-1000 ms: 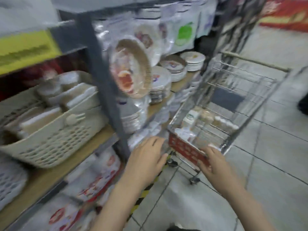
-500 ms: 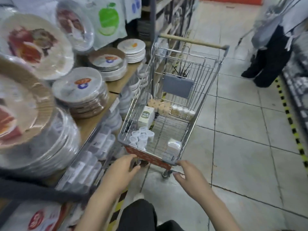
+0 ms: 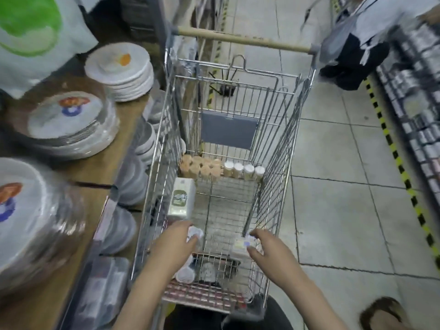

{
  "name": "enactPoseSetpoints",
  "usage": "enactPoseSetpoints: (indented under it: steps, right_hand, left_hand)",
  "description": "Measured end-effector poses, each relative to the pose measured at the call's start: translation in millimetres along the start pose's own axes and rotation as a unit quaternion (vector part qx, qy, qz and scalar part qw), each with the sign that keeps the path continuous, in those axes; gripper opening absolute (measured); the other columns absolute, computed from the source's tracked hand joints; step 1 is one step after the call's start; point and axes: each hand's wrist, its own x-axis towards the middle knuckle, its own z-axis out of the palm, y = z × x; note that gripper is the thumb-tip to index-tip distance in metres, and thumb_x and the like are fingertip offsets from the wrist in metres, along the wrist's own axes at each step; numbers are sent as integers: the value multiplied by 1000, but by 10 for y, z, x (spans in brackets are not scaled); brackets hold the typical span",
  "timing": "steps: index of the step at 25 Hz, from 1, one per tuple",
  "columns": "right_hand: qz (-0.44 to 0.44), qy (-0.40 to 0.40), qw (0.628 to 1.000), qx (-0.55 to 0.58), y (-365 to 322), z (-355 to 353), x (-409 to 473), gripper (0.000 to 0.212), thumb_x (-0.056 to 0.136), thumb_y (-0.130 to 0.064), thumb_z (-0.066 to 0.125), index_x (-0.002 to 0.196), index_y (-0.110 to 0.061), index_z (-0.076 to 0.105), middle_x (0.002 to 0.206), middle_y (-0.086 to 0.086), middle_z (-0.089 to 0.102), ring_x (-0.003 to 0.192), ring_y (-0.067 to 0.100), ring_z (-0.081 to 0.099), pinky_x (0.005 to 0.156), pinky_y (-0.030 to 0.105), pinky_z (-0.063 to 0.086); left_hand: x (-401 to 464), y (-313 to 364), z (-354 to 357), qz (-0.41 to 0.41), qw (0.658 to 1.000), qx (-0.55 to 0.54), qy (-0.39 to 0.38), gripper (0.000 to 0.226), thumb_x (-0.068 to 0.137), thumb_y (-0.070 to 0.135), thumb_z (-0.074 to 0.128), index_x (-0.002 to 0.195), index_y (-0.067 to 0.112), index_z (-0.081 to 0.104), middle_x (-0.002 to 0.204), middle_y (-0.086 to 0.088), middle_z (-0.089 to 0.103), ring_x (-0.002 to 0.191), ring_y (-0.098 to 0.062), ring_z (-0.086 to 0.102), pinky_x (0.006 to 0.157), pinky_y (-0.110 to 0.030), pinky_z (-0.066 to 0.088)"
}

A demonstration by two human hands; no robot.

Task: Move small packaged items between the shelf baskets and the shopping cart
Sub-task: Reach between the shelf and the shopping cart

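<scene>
Risk of fumbling both pickups at once: two hands reaching into the shopping cart (image 3: 228, 129) at the same moment, each toward a different small pack, with the view smeared by motion. Risk too of snagging knuckles or a wrapper on the wire wall just beyond the right hand (image 3: 269, 252), since the pack there sits hard against the cart's right side. Possible knock to the bundle of white cups (image 3: 188, 272) lying directly under the left wrist, near the cart's front lip; a careless lift could tip it or roll it away. Crowding on the outer side as well: stacked plates (image 3: 69, 125) on the shelf (image 3: 95, 167) close beside the left arm, easy to clip on the way back to a basket.

Left hand (image 3: 175, 244): fingers bent, fingertips closing on a small crumpled white packet (image 3: 195, 233) at the cart floor; probably pinching it, though blur hides whether the grip is complete. Right hand: fingers spread and curved, hovering over or just touching a small white box (image 3: 242, 246), thumb below it, not yet wrapped round it.

Ahead of the left hand, a white-and-green carton (image 3: 181, 200) lying flat. Well beyond both hands, at the far end of the cart floor, a block of tan jars (image 3: 200, 166) and, beside it, a row of white-capped jars (image 3: 242, 170).
</scene>
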Motion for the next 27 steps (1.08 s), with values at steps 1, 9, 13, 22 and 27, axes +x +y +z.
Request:
enactPoseSetpoints:
  steps: [1,9,13,22,27]
  right_hand:
    - [10,-6,1000,3,9,-3,174,42,95,-34,50,134,-20,46,134,-5,51,122,12,49,101,26,39]
    - [121,-62,990,32,300,364,1936,41,95,-24,48,133,-9,44,131,7,54,115,21,54,93,31,44]
    - [108,-80,988,-81,580,587,2728,39,94,-23,47,131,-9,43,128,8,54,118,25,49,95,33,42]
    - [16,74,980,-185,1090,751,3896,50,91,-24,51,138,-14,37,137,3,45,132,24,33,112,35,24]
    - [-2,104,974,-201,1250,890,4258,57,85,-24,60,136,-9,41,131,6,50,127,28,41,109,40,30]
  left_hand:
    - [192,36,10,4,1000,9,-13,38,96,31,49,131,17,50,131,-2,55,115,-17,54,89,-27,42]
    - [1806,79,513,21,997,12,-77,40,96,25,45,136,18,45,133,1,53,113,-13,55,91,-25,43]
    - [2666,-14,890,-6,997,-2,-81,41,95,27,48,135,18,47,131,-3,56,116,-20,55,94,-30,45]
    - [3975,3,1414,83,997,2,2,40,88,17,53,128,15,49,125,-4,53,113,-21,52,95,-35,44]
    - [4337,50,1552,123,988,82,46,39,93,25,50,131,16,42,124,-1,49,114,-20,46,93,-34,40]
